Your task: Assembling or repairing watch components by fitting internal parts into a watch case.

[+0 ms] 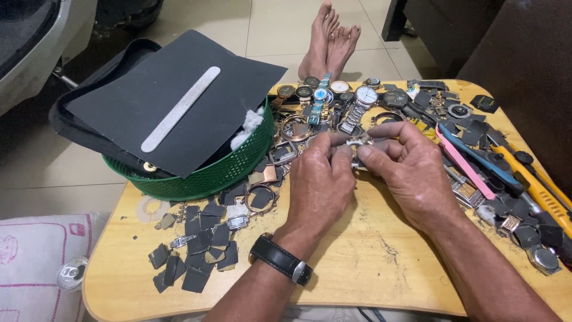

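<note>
Both hands pinched shut on small metal watch case [356,145], table centre, 12 o'clock of left hand [320,179]. Right hand [411,170] gripped its 3 o'clock edge. Best kept low over wooden table [369,262], grip steady, parts would scatter.

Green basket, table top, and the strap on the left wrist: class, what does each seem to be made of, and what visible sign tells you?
Green basket: probably moulded plastic; even colour, regular slotted wall.
Table top: wood or plywood, pale yellow and matt; scratches and worn dark marks.
Strap on the left hand wrist: looks like black leather or imitation, smooth with slight sheen; its buckle looks metal.
</note>
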